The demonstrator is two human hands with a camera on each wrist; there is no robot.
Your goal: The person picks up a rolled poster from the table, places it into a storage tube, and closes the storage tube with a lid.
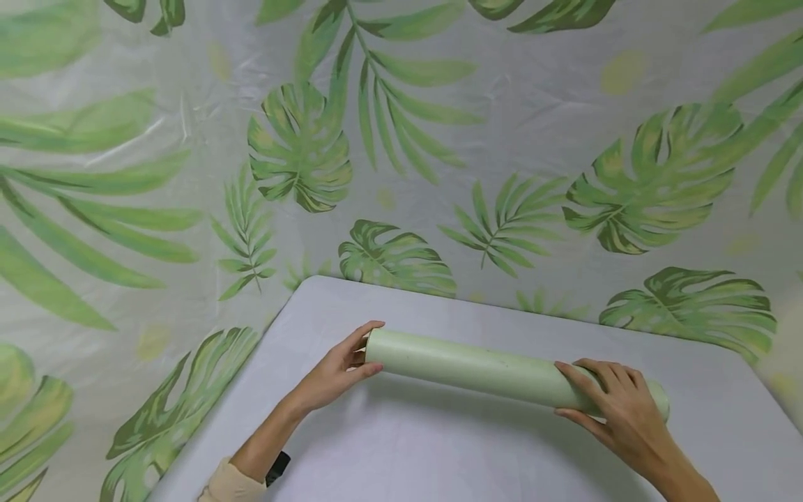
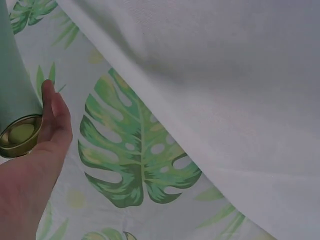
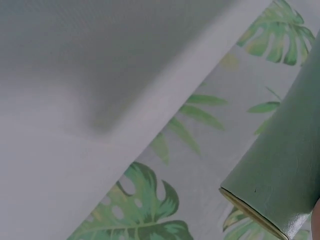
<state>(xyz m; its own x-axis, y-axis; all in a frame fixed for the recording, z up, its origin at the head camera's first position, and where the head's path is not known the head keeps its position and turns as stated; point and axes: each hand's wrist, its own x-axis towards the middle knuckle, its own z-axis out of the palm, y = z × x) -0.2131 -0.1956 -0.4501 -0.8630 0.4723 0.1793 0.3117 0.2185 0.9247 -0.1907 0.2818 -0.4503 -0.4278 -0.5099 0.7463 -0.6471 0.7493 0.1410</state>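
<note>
A long pale green tube (image 1: 464,364) is held a little above the white-covered table, its right end lower than its left in the head view. My left hand (image 1: 332,369) holds the left end, thumb on the near side and fingers on the far side. In the left wrist view that end of the tube (image 2: 12,90) shows a gold-coloured rim around a recessed green inside. My right hand (image 1: 627,411) grips the tube near its right end from above, thumb below. Only a sliver of that hand shows in the right wrist view, beside the tube (image 3: 280,165).
Beneath the tube lies the white table cover (image 1: 452,460), with a soft shadow on it. A leaf-printed sheet (image 1: 533,139) hangs behind and to the left of the table. A dark band (image 1: 277,468) sits at my left wrist by a beige sleeve (image 1: 231,482).
</note>
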